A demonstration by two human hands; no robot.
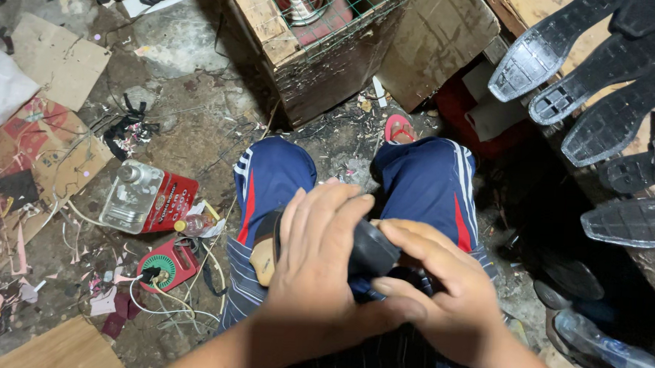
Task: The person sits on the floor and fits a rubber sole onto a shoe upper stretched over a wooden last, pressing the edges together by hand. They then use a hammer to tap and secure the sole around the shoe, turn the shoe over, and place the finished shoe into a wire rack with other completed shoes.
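Down in our lap, we have both hands wrapped around a black shoe [373,247], which lies between our knees over the blue track pants [425,178] with their white and red stripes. Our left hand [316,262] lies over the top of it, fingers pressed together and curled down across the upper so that most of the shoe is hidden; a tan edge (the insole or lining, we cannot tell which) shows at the left of that hand. Our right hand [441,291] closes on the shoe from the other side, the thumb pushed against its dark underside and the fingers bent around the rounded black end. To the right, a row of black shoe soles [572,74] lies tread-up on a wooden bench [535,7], with more soles [635,221] lower down beside it. Ahead of our knees stands a wooden crate [312,52] covered with green wire mesh, and a foot in a red sandal [399,128] rests on the dirty floor just beside it. To the left, a red tin [164,198] and a clear plastic container [127,194] lie among scraps of cardboard [58,58] and trimmings.
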